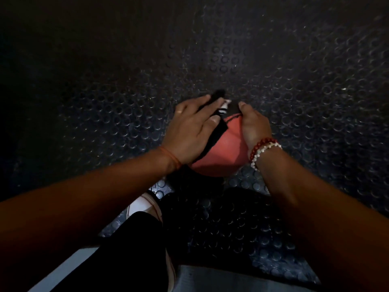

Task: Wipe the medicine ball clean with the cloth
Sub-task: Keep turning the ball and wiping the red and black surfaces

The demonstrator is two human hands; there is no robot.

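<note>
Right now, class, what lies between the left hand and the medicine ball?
In the head view, the black cloth lies under the left hand, pressed against the red medicine ball.

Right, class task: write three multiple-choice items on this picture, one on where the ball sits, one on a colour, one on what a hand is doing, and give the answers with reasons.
1. Where is the medicine ball?
A. on a shelf
B. on the studded floor
C. on a chair

2. What colour is the ball?
A. red-orange
B. green
C. white

3. What is the left hand doing?
A. hanging free of everything
B. pressing the dark cloth onto the ball
C. holding a bottle

Answers: 1 B, the ball rests on dark flooring with round studs. 2 A, the bare part between the hands is red-orange. 3 B, the cloth runs under its fingers across the ball, while the right hand steadies the other side.
</note>
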